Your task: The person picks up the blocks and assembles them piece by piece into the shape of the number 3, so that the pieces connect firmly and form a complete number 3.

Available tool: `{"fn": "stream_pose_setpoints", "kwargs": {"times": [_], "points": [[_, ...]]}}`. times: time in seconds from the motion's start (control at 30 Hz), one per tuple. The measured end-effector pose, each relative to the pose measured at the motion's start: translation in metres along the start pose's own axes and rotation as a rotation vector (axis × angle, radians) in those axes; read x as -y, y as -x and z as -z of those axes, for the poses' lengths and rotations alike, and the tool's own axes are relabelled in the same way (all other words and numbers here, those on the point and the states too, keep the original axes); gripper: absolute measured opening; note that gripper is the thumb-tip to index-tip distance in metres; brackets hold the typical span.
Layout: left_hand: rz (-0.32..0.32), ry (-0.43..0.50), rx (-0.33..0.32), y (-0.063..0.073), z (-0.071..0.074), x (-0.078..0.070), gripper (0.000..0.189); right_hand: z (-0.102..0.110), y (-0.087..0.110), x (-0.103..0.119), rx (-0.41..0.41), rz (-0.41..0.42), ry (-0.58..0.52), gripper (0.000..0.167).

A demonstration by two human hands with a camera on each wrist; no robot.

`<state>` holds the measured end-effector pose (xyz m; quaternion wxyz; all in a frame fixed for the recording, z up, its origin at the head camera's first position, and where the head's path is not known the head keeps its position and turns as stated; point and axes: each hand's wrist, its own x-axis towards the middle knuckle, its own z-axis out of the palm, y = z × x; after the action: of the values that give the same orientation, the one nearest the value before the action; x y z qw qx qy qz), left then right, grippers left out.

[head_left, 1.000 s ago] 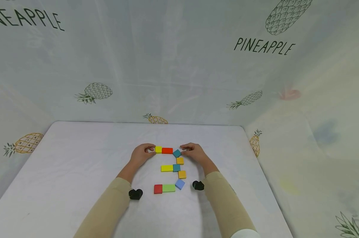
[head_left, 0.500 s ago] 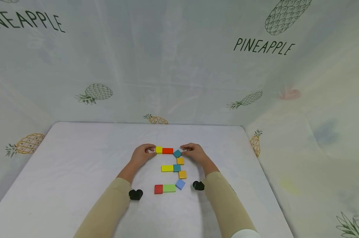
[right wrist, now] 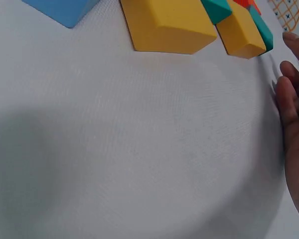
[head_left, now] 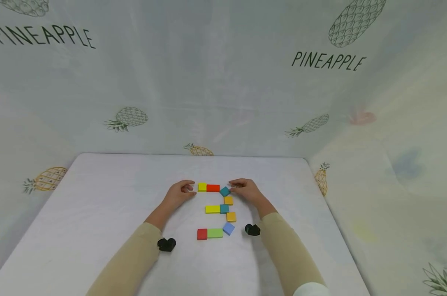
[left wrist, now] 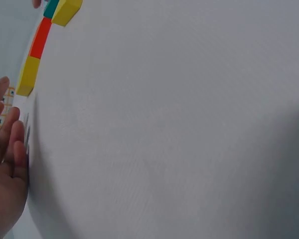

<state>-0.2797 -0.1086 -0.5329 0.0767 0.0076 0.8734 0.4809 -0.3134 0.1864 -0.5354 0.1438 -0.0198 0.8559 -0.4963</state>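
Note:
My left hand (head_left: 178, 194) is just left of a small yellow block (head_left: 202, 187), fingers loosely bent and holding nothing; the left wrist view shows a gap between its fingertips and that block. A red block (head_left: 213, 188) adjoins the yellow one, followed by a turned teal block (head_left: 225, 191). Close to the teal block's right side is my right hand (head_left: 246, 190), its fingers relaxed and apart from the block in the right wrist view. Below run an orange block (head_left: 228, 200), a long yellow block (head_left: 212, 209) with a teal block (head_left: 224, 209), and another orange block (head_left: 231, 217).
Nearer me, a blue block (head_left: 228, 228), a green block (head_left: 214, 233) and a square red block (head_left: 202, 234) form the bottom row on the white table (head_left: 116, 197). Black heart-shaped pieces show beside both sleeves. A pineapple-print sheet (head_left: 216, 82) rises behind the table.
My left hand has drawn slightly away from the yellow block it was at. The blocks keep their arrangement; the whole head view has shifted a little. The right hand stays by the teal block.

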Motion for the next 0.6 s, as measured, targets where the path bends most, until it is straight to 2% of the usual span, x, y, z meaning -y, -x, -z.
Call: {"fn": "stream_pose_setpoints", "kwargs": {"times": [0.1, 0.2, 0.4, 0.6], "points": [[-0.013, -0.003, 0.003, 0.004, 0.002, 0.0, 0.044, 0.002, 0.005, 0.008, 0.005, 0.007, 0.007, 0.03], [-0.017, -0.004, 0.014, 0.009, 0.005, -0.003, 0.044, 0.003, 0.011, 0.021, 0.021, 0.048, 0.005, 0.029], [-0.013, -0.012, 0.044, 0.02, 0.011, -0.018, 0.044, 0.001, 0.021, 0.04, 0.074, 0.169, 0.028, 0.03], [-0.048, -0.072, 0.053, 0.034, 0.016, -0.034, 0.045, 0.002, 0.037, 0.06, 0.153, 0.259, 0.072, 0.033]]}}
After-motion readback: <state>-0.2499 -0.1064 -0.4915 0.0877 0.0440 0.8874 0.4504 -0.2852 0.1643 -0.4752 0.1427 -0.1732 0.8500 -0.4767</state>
